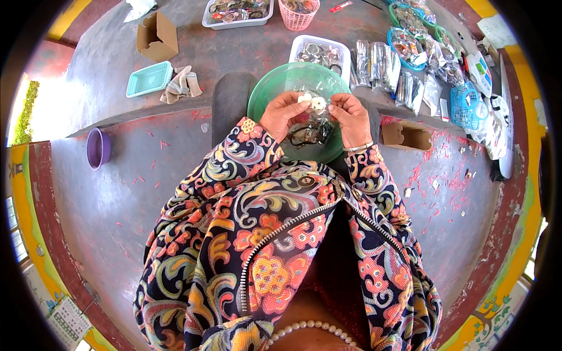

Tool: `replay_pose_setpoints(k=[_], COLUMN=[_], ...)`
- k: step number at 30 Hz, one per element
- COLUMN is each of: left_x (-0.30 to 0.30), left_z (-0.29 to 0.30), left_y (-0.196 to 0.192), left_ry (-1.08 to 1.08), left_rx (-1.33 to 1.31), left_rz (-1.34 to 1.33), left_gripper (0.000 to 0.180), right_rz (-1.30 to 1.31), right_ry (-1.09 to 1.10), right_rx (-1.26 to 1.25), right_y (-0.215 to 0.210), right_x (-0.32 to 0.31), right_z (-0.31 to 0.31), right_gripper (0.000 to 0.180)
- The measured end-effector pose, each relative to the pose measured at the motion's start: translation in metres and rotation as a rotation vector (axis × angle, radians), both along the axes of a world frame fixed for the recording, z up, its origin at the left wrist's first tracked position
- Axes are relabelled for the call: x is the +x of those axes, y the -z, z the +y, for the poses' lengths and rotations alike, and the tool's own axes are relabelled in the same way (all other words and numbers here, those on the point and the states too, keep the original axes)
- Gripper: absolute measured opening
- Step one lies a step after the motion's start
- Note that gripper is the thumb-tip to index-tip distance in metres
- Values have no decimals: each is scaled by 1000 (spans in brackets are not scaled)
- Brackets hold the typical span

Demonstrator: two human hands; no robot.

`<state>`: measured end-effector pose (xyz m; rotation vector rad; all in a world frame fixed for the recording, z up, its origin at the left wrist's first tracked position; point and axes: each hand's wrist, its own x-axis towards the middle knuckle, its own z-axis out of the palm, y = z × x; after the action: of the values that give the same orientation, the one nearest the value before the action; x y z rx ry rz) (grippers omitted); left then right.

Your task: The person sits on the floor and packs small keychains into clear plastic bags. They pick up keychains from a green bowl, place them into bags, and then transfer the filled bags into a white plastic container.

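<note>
White pieces [316,103], small and rounded, lie between the two hands, over the green basin [256,96]; whether they sit inside the clear plastic bag [319,88] or against it cannot be told. The left grip [282,115] is closed to a pinch, thumb against forefinger, on the bag at the left of the pieces, the thumb tip touching them. The right grip [352,121] is likewise pinched, thumb to forefinger, on the bag's right side, its other fingers loosely curled. Below, dark articles [313,132] lie in the basin. Just beyond stands a white tray [346,70] of ring-like items; to its right, clear packets [383,65]. Farther left lies a turquoise basket [149,79], touching grey gloves [180,86].
</note>
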<state>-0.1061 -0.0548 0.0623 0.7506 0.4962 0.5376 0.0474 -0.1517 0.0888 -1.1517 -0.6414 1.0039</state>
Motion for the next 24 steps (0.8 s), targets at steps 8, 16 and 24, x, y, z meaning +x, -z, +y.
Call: replay_pose_setpoints(k=[8,16,24], left_x=[0,-2,-4], left_z=[-3,-1,-4], left_y=[-10,-13,-21], left_ry=[50,90,173], left_rx=[-56,-102,-87], left_rz=[-113,-158,-204], left_gripper=[22,23,30], right_rz=[-60,-44,-223], right_ry=[21,-45,-58], right_rx=[102,0,-46], right_y=[-12,-21,-26], right_x=[0,-4,-8], right_z=[-2,-4,-8], right_gripper=[22,23,15])
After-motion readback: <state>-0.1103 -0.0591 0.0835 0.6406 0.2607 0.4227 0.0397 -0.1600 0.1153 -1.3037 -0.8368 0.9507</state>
